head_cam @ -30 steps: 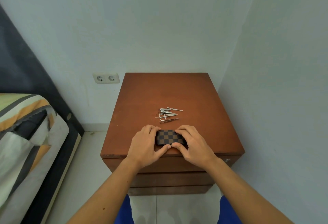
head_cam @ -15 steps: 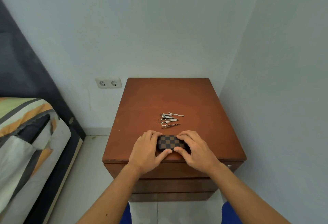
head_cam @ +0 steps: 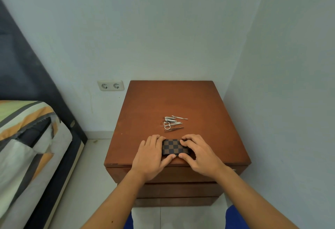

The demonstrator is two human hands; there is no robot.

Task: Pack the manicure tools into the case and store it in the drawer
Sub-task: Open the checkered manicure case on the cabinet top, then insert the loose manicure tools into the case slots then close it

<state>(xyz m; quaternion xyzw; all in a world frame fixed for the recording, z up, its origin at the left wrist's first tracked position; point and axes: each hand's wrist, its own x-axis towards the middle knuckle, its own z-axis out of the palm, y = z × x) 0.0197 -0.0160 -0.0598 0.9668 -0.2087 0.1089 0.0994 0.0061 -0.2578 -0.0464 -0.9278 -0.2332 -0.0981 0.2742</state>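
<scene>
Both hands closed in a grip on the small brown-and-black checkered manicure case (head_cam: 173, 148): left hand (head_cam: 151, 155) wrapping its left end, right hand (head_cam: 199, 155) its right end, thumbs meeting along the near edge and fingertips curled over the far edge. Lying flat and shut near the front edge of the reddish-brown wooden drawer chest's top surface (head_cam: 208, 105), directly above the topmost drawer front. Just beyond the case, apart from it and untouched, a loose cluster of silver metal manicure tools (head_cam: 173, 123): small scissors, nail clippers, tweezers and a thin pusher, as far as can be told at this size. Judged as the very start of the task, the opening of the case, with nothing packed yet and all drawers (head_cam: 178, 188) closed. Next move likely calling for the thumbs to pry or unfasten the near edge and fold the cover back, one hand pinning the base so as not to slide off the front edge; type of fastening hidden under the thumbs. Forearms bare, reaching forward from below and converging, wrists low past the chest's front, palms down, knuckles arched. At left, a bed with striped bedding (head_cam: 25, 138); on the wall, a white double socket (head_cam: 111, 85).
</scene>
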